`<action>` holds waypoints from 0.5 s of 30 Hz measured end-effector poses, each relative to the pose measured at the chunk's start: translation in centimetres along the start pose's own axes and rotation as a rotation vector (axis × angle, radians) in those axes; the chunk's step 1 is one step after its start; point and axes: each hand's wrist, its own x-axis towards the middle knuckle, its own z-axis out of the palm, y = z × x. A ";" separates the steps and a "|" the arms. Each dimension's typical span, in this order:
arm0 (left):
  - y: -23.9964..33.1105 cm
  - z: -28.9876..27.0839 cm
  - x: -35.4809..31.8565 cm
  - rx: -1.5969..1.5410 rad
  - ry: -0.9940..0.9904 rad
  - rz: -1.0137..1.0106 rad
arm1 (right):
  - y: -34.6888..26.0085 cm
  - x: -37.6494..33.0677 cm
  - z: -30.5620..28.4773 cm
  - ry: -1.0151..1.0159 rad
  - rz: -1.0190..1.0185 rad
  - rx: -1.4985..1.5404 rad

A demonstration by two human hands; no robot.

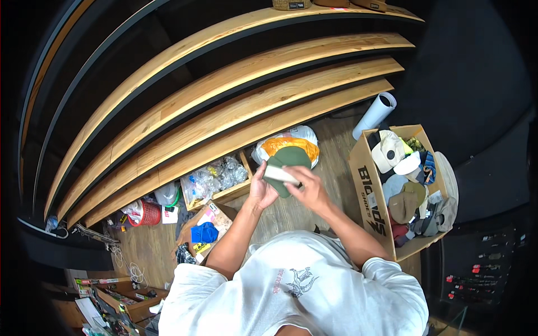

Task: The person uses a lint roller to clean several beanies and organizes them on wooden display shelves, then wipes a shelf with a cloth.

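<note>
A dark green cap (294,157) is held up in front of my chest. My left hand (262,189) grips its left edge, with the thumb upright along the side. Across the cap lies a pale, flat strip (278,175), smeared by motion, so I cannot tell its exact kind. My right hand (308,190) is closed at the strip's right end, between thumb and fingers. Part of the cap's underside is hidden behind the hands and the strip.
To the right stands an open cardboard box (370,190) full of caps, with a white rolled tube (374,115) behind it. Long wooden shelves (224,78) span the far side. Beneath are plastic bags (305,134), a wooden crate (224,196) and a red basket (148,214).
</note>
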 end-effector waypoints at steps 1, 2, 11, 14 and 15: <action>0.2 0.0 -0.2 -0.008 -0.052 -0.008 | 1.6 -0.3 0.4 0.071 0.014 -0.018; 0.2 0.0 -0.3 -0.019 -0.102 -0.011 | 2.4 0.0 0.0 0.191 0.220 -0.045; -0.5 -0.3 -0.2 0.102 -0.185 -0.067 | 2.2 -0.6 -1.3 0.204 0.256 0.036; -1.6 0.4 -0.1 0.122 -0.074 -0.065 | 3.7 0.4 -4.7 0.414 0.273 -0.199; -1.8 0.3 0.0 0.109 -0.071 -0.066 | 3.3 0.2 -4.8 0.336 0.250 -0.116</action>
